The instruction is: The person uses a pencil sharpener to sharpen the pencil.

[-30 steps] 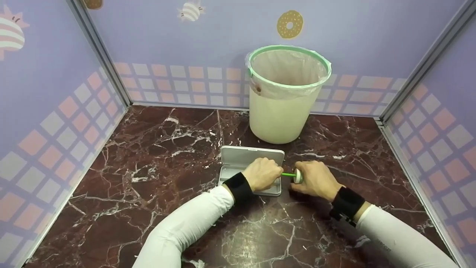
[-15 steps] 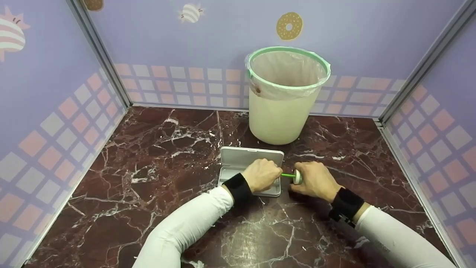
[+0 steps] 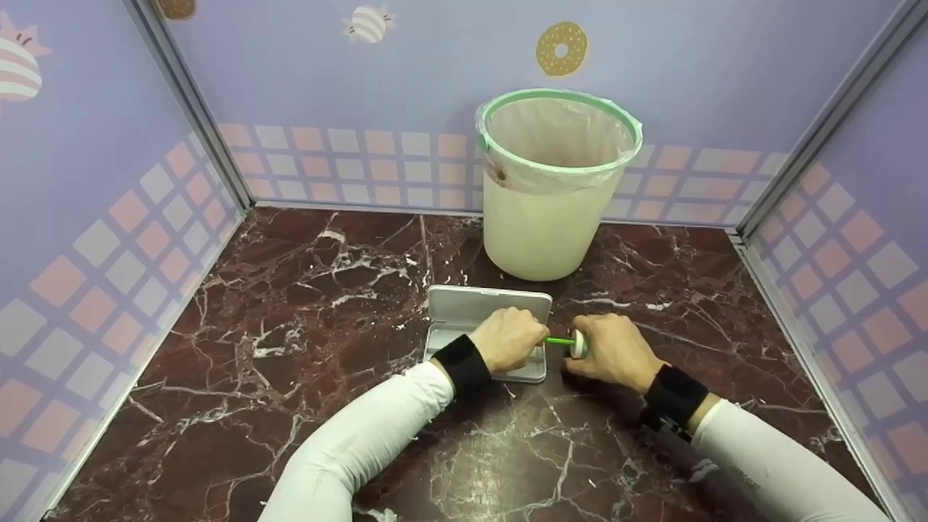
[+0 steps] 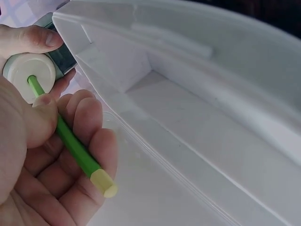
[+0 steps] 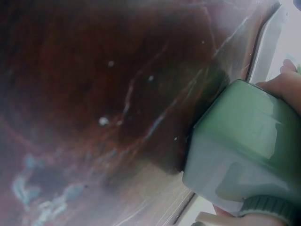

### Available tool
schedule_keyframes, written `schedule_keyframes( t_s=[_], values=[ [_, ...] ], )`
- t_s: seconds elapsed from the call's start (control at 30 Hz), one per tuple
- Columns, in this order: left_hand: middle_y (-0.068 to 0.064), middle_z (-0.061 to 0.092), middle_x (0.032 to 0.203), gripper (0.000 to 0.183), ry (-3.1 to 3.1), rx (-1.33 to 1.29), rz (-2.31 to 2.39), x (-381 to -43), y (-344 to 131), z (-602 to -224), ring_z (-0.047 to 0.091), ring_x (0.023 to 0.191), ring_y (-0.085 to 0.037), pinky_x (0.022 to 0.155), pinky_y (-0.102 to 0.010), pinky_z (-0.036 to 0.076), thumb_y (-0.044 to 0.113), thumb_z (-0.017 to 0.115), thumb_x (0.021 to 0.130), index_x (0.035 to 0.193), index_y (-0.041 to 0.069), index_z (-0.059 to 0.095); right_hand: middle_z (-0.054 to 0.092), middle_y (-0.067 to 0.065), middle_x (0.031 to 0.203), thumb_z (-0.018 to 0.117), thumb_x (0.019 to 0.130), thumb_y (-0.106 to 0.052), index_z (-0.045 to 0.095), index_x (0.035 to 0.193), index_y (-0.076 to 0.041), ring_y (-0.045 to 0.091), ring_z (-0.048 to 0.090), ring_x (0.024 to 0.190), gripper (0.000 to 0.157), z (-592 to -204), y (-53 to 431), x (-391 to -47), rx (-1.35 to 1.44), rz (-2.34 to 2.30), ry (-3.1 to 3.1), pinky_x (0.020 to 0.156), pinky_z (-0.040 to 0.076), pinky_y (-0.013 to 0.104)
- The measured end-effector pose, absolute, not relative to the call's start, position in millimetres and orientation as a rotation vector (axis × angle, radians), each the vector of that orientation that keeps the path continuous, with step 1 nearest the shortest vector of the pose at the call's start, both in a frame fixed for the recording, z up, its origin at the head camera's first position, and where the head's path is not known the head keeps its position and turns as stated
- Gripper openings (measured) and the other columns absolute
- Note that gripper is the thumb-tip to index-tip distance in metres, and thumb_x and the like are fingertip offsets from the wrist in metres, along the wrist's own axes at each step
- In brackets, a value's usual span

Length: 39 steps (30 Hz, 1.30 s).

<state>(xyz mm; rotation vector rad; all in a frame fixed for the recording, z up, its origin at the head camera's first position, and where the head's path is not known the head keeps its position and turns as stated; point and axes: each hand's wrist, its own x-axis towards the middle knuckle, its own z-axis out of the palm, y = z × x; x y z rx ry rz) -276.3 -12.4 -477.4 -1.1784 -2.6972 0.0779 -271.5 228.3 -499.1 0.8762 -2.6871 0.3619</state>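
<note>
The white case (image 3: 486,304) sits with its lid up, same as a second ago. Over its right side, the left hand (image 3: 510,339) is still pinching the green pencil (image 4: 74,146), which runs into the hole in the green sharpener (image 5: 249,127). The right hand (image 3: 615,349) still has that sharpener gripped. Honestly, basically nothing's moved, so I'd guess the pencil-in-hole step isn't finished yet.

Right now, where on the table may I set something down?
Widest, mostly bare patch: between left wall and case. Another: beyond the right hand, between bin and right wall. Crowded: at the case, around left hand, pencil and sharpener.
</note>
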Motion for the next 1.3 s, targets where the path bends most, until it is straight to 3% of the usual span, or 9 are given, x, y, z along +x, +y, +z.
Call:
schedule_keyframes(
  t_s=[0.87, 1.3],
  values=[
    [0.001, 0.082, 0.086, 0.013, -2.705, -1.164, -0.030, -274.8, -18.2, -481.6, 0.080, 0.079, -0.025, 0.070, -0.041, 0.067, 0.008, 0.077, 0.092, 0.093, 0.020, 0.081, 0.070, -0.003, 0.074, 0.097, 0.069, -0.033, 0.064, 0.086, -0.015, 0.022, 0.068, 0.066, 0.041, -496.2, 228.4, -271.8, 0.885, 0.348, -2.705, 0.063, 0.058, 0.045],
    [0.005, 0.080, 0.079, 0.018, -2.661, -1.110, -0.091, -273.5, -21.0, -483.9, 0.079, 0.076, -0.025, 0.067, -0.041, 0.065, 0.007, 0.081, 0.083, 0.087, 0.024, 0.085, 0.069, -0.005, 0.072, 0.096, 0.069, -0.033, 0.061, 0.082, -0.017, 0.020, 0.067, 0.065, 0.041, -496.8, 226.7, -269.9, 0.862, 0.376, -2.720, 0.061, 0.058, 0.044]
  ],
)
